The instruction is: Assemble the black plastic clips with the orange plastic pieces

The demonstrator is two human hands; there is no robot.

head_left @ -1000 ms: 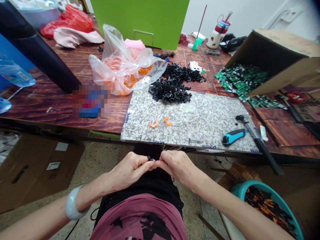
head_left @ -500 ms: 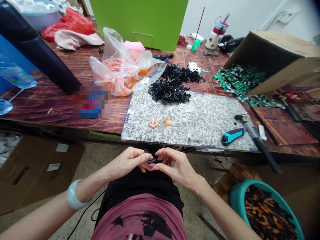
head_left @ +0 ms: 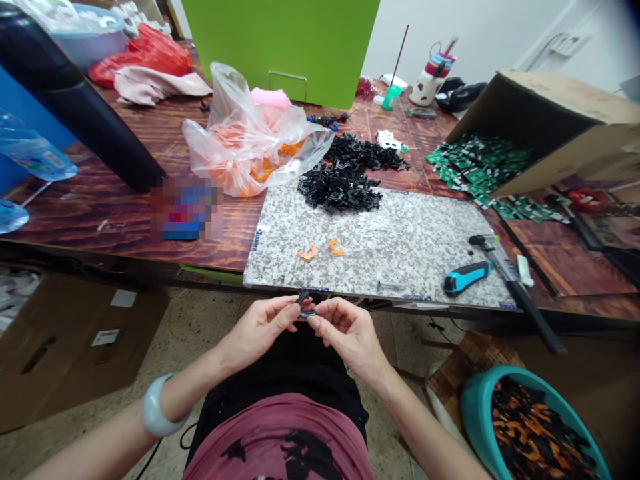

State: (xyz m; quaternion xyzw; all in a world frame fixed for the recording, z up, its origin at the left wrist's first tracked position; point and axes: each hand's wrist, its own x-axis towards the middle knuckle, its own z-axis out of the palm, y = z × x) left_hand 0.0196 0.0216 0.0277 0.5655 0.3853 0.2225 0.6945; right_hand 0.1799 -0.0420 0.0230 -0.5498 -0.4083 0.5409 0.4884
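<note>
A small black curved part point(head_left: 303, 305) is held between both hands, just in front of the table edge. My left hand point(head_left: 267, 327) pinches its left side, and my right hand point(head_left: 345, 325) pinches its lower right end between thumb and fingers. Beyond the hands, two orange curved pieces, one on the left point(head_left: 308, 252) and one on the right point(head_left: 335, 247), lie apart on the speckled stone slab point(head_left: 410, 247). A heap of black parts point(head_left: 340, 187) covers the slab's back left and the table behind.
A plastic bag of orange parts point(head_left: 250, 147) sits behind left. On the right are a blue cutter point(head_left: 467, 277), a hammer point(head_left: 523, 300) and a tipped cardboard box point(head_left: 560, 140) spilling green boards point(head_left: 480, 163). A teal tub point(head_left: 473, 407) stands low right; a dark bottle point(head_left: 80, 100) leans left.
My right hand's fingers have closed onto the black part, which now stands more upright and shows more between the hands. The view has shifted slightly.
</note>
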